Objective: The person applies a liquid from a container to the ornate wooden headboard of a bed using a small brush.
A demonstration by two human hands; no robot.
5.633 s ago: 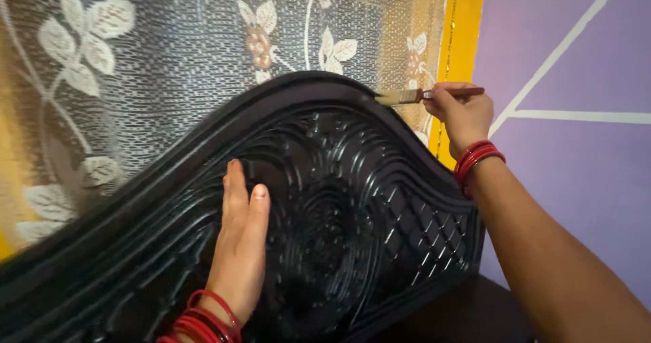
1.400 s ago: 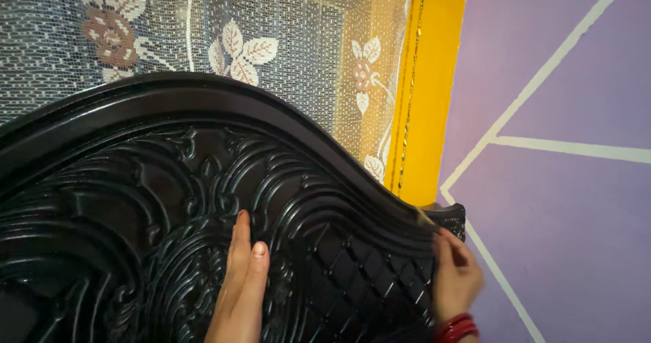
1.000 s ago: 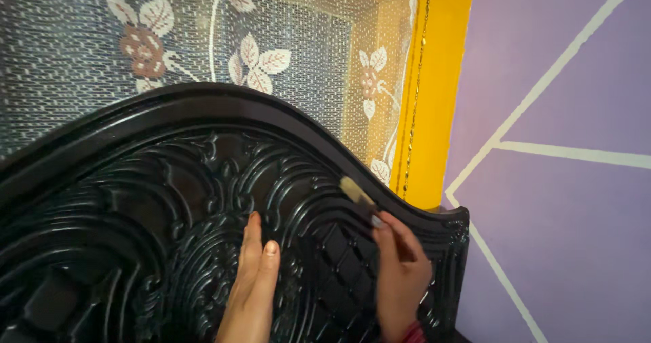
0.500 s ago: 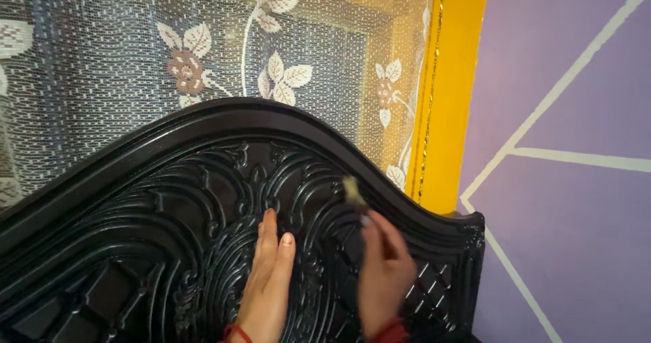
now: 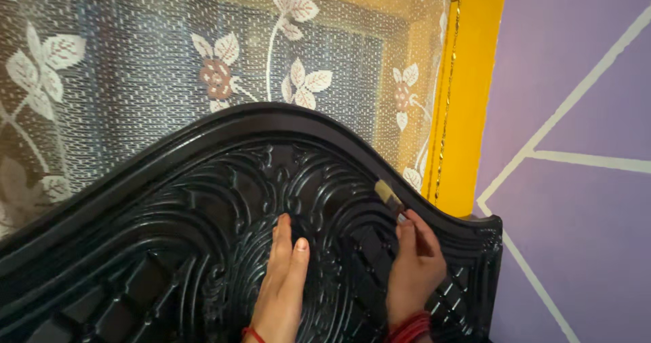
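A glossy black carved headboard (image 5: pixel 169 200) fills the lower frame, with an arched top rail and a lattice panel at its right. My left hand (image 5: pixel 283 285) lies flat on the carved scrollwork near the middle, fingers together and holding nothing. My right hand (image 5: pixel 415 268) grips a small paintbrush (image 5: pixel 388 194). Its pale bristles touch the inner curve of the top rail, up and left of my fingers. Red bangles show on both wrists.
A white lace curtain (image 5: pixel 203 58) with leaf and flower patterns hangs behind the headboard. A yellow frame strip (image 5: pixel 471 92) runs down beside it. A purple wall (image 5: pixel 583 200) with white lines stands at the right, close to the headboard's end.
My right hand moved the brush from the headboard's right end up and left along the rail curve. The view shifted, so the headboard sits lower. My left hand stays flat on the carving.
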